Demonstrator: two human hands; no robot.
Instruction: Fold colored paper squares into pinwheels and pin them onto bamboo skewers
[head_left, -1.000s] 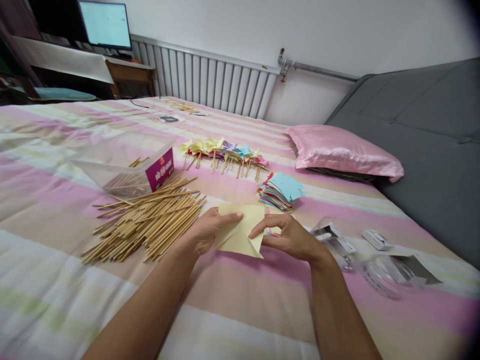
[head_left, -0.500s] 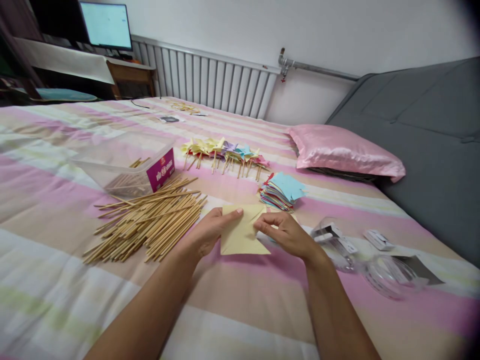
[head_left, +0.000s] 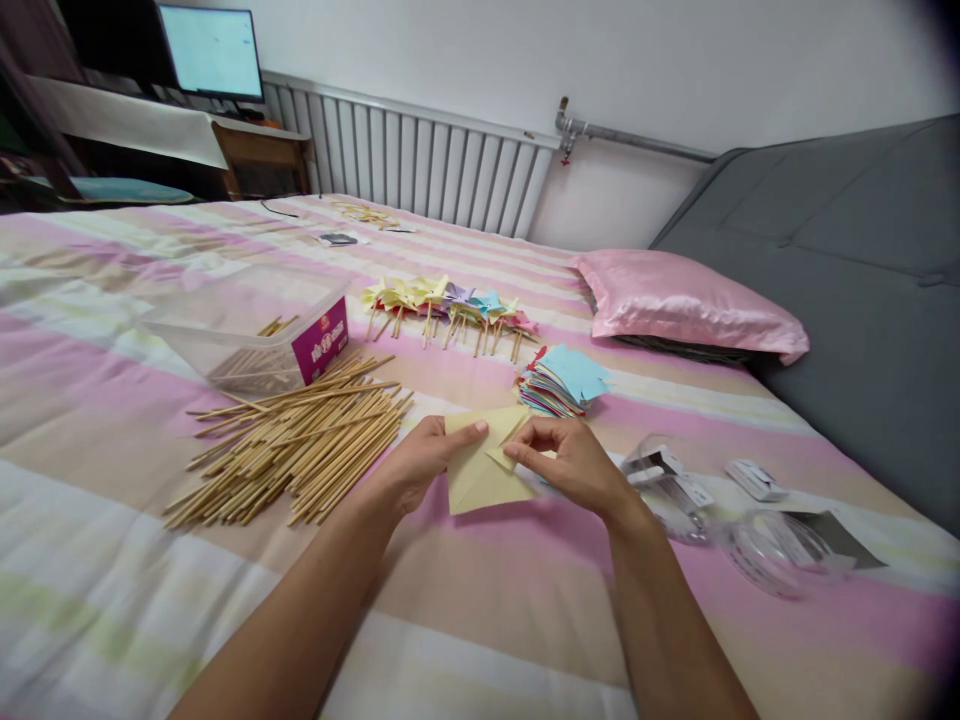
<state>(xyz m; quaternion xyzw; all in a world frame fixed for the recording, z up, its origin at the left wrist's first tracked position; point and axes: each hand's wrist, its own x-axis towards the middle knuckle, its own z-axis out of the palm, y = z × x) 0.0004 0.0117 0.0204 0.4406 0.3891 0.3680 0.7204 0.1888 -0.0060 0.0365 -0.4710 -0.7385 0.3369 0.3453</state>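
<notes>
A pale yellow paper square (head_left: 480,470) with cut flaps is held between both hands just above the striped bedspread. My left hand (head_left: 420,462) grips its left edge, thumb on top. My right hand (head_left: 570,462) pinches a folded corner flap near the paper's middle. Behind the hands lies a stack of coloured paper squares (head_left: 561,380) with a blue one on top. A row of finished paper pinwheels on sticks (head_left: 448,300) lies further back.
A heap of wooden sticks (head_left: 296,440) lies left of the hands, with a clear plastic box (head_left: 255,330) holding more sticks behind it. Clear plastic containers and small white packets (head_left: 750,520) sit to the right. A pink pillow (head_left: 686,300) rests against the grey headboard.
The yellow paper has been turned and drawn in between the hands. My right hand has folded a corner flap toward the centre and now pinches it.
</notes>
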